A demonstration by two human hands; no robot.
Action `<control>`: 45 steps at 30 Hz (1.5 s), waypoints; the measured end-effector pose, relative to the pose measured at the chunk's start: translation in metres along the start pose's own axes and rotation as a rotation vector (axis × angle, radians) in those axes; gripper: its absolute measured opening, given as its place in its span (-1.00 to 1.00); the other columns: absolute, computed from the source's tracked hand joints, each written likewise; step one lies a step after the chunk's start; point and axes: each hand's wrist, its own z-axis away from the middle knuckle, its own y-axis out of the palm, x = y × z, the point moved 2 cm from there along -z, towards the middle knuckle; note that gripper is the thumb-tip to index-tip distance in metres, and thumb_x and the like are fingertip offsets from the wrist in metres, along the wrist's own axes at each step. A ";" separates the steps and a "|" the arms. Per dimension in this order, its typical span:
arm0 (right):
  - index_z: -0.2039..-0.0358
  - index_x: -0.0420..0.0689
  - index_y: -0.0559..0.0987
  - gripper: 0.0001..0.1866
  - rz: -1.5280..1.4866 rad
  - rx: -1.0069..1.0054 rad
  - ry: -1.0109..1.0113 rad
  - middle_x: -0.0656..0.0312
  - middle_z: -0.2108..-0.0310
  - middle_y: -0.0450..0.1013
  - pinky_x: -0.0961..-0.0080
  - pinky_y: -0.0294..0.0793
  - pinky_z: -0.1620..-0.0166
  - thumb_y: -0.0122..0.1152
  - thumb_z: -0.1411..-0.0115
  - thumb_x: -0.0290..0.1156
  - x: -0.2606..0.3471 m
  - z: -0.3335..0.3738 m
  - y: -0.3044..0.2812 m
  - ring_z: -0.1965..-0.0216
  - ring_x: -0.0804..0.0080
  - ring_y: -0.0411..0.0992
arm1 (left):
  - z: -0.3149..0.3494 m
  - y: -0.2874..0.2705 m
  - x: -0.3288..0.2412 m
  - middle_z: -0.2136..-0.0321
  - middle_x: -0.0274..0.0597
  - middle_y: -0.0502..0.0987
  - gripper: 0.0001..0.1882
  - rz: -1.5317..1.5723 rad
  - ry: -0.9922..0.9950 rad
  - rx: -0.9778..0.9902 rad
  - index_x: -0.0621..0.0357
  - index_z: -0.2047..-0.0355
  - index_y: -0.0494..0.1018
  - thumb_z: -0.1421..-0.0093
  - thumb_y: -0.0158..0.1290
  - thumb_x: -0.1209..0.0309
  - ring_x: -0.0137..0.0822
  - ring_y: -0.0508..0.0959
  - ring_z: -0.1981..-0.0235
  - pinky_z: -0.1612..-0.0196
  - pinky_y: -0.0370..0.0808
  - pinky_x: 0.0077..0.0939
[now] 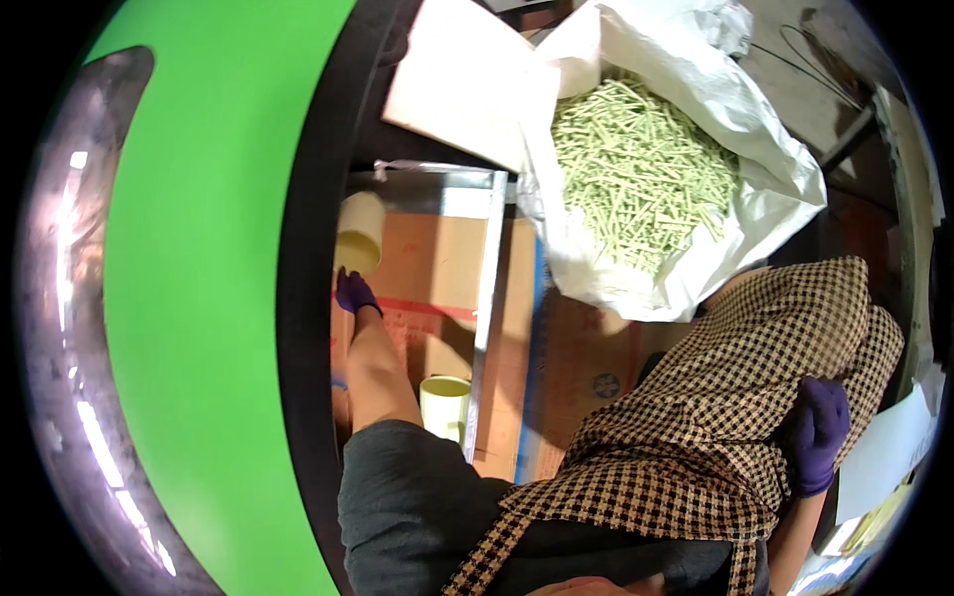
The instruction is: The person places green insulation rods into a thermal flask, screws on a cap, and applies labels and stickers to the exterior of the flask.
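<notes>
My left hand (356, 292), in a purple glove, reaches down into a metal-framed bay on the left. Its fingers close at the lower edge of a pale yellow cup (362, 230) lying tilted there; the green surface's dark edge partly hides this spot. A second pale yellow cup (444, 405) stands by my left forearm, its mouth facing up. My right hand (821, 429), also gloved in purple, rests against my checked apron (715, 417) at the right. Its fingers are curled in, and I see nothing in them.
Thin pale green sticks (641, 169) fill a large open white sack (785, 189) ahead of me. A bright green surface (199, 298) with a black edge runs down the left. Cardboard (427, 258) lines the metal frame (487, 288). A pale board (462, 84) leans beside the sack.
</notes>
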 end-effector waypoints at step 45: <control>-0.39 -0.20 0.16 0.04 -1.123 -0.695 0.253 0.07 -0.27 0.27 0.16 0.22 -0.37 0.42 -0.07 0.11 0.047 0.100 -0.027 -0.33 0.11 0.25 | 0.400 -0.152 -0.561 0.33 -0.36 0.52 -0.57 1.038 0.197 1.732 0.38 -0.27 0.35 -0.47 -0.15 0.46 -0.56 0.41 0.42 0.36 0.34 -0.69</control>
